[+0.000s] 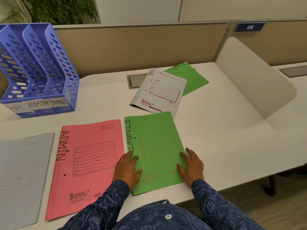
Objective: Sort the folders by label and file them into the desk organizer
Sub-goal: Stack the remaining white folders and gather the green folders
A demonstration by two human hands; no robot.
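A green folder marked FINANCE (156, 146) lies flat near the desk's front edge. My left hand (128, 169) rests on its left edge and my right hand (192, 166) on its right edge, fingers spread flat. A pink ADMIN folder (86, 163) lies to its left, and a pale blue-grey folder (21, 176) further left. Farther back lie a white HR folder (159, 92) and a second green FINANCE folder (191, 75) partly under it. The blue desk organizer (41, 67) stands at the back left with slots labelled HR, ADMIN and FINANCE.
A beige partition (132, 47) runs along the back of the white desk (224, 130). A white curved divider (252, 77) stands at the right. A grey cable hatch (136, 81) sits in the desk behind the HR folder. A plant (63, 9) is behind the partition.
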